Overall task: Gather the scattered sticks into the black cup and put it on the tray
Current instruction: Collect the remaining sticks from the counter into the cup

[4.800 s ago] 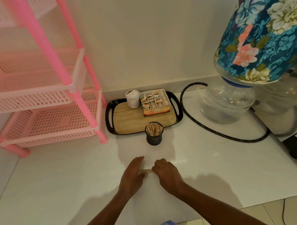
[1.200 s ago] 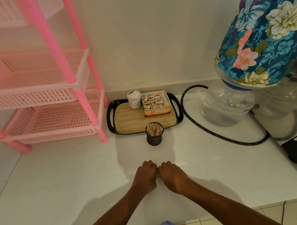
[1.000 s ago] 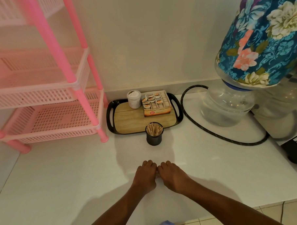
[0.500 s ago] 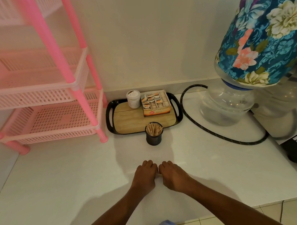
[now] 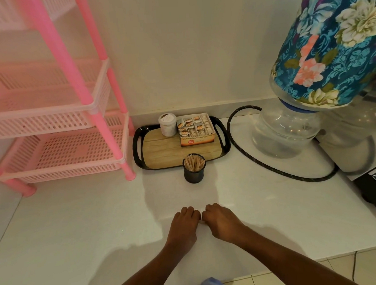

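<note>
The black cup (image 5: 193, 173), full of upright wooden sticks (image 5: 194, 162), stands on the white counter just in front of the tray (image 5: 140, 153). The tray is black-rimmed with a wooden floor. My left hand (image 5: 184, 223) and my right hand (image 5: 220, 221) rest knuckles-up on the counter below the cup, side by side and touching. Both have their fingers curled down. A thin pale sliver of sticks (image 5: 201, 221) shows between them; the rest is hidden under the fingers.
On the tray sit a white lidded tub (image 5: 167, 124) and an open box of sachets (image 5: 196, 129). A pink plastic rack (image 5: 74, 117) stands at the left. A water bottle with a floral cover (image 5: 309, 72) and a black hose (image 5: 270, 166) are at the right.
Since 4.8 s ago my hands have closed together over the stick that lay between them. Over the last second they have barely moved.
</note>
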`<state>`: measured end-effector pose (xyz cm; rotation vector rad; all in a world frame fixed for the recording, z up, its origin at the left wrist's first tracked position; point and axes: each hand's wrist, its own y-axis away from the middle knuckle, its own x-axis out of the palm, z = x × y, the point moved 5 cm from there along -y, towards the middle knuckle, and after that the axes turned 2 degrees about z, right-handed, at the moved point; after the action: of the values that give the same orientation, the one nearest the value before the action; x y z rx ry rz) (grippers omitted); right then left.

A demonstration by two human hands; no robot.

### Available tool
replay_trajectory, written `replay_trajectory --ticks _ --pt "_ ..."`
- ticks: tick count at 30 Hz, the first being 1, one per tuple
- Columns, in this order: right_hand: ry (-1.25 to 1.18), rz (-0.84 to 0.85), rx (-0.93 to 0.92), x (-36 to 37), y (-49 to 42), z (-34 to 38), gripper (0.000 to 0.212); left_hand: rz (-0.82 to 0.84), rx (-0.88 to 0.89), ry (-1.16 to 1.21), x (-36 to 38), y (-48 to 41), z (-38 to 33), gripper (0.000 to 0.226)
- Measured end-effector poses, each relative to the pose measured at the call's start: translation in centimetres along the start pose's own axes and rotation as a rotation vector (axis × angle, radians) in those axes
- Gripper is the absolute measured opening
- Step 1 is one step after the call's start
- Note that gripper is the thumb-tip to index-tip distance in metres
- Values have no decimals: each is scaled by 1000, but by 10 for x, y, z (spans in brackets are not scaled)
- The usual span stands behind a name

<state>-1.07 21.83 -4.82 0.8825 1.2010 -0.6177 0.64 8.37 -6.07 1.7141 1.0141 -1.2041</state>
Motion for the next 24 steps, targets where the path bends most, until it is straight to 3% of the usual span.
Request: replay_trajectory --ticks 8,13,24 --pt "-29 4 20 -2 -1 4 13 28 -8 -21 -5 -4 0 35" --pt "-61 -44 40 -3 2 5 20 45 12 -64 0 -2 -6 40" --pt "46 -17 9 -9 11 10 27 -94 43 44 2 4 0 36"
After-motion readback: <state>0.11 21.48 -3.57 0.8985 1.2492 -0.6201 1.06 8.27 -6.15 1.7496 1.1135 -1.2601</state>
